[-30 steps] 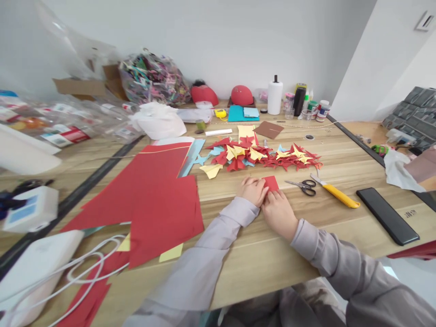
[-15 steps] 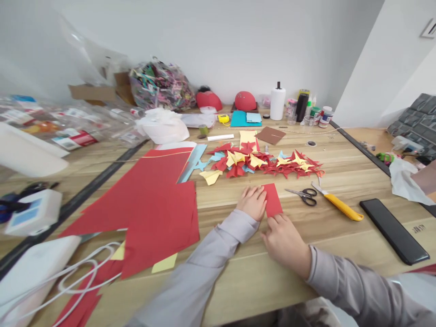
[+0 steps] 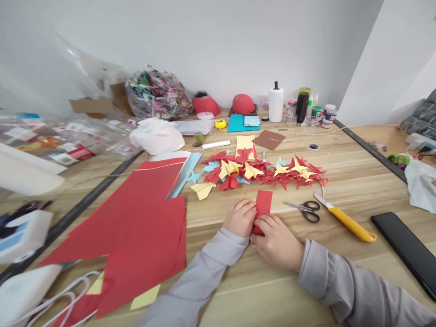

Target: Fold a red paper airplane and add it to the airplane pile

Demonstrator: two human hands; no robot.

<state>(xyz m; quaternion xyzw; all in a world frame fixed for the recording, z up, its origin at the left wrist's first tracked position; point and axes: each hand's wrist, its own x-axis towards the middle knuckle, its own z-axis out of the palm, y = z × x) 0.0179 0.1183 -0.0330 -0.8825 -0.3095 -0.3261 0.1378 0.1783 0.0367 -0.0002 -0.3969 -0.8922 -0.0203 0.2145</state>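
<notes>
A narrow strip of red paper (image 3: 264, 203) lies on the wooden table, angled slightly away from me. At its left edge, my left hand (image 3: 240, 217) rests with the fingers together, pressing the paper down. My right hand (image 3: 278, 240) covers the near end, its bent fingers closed on the paper; the fingertips of both hands nearly meet there. To the right lie black-handled scissors (image 3: 306, 210) and a yellow utility knife (image 3: 350, 223). Beyond the hands sits a pile of folded red, yellow and blue paper shapes (image 3: 235, 169).
Large red paper sheets (image 3: 143, 236) spread across the left side. A black phone (image 3: 405, 250) lies at the right. Along the back stand a white bottle (image 3: 275, 105), several jars and a bag of colourful scraps (image 3: 158, 93). White cables (image 3: 73, 295) lie at the near left.
The red paper now looks narrower. My right hand has moved left and up along it, closer to my left hand. The camera view has shifted slightly.
</notes>
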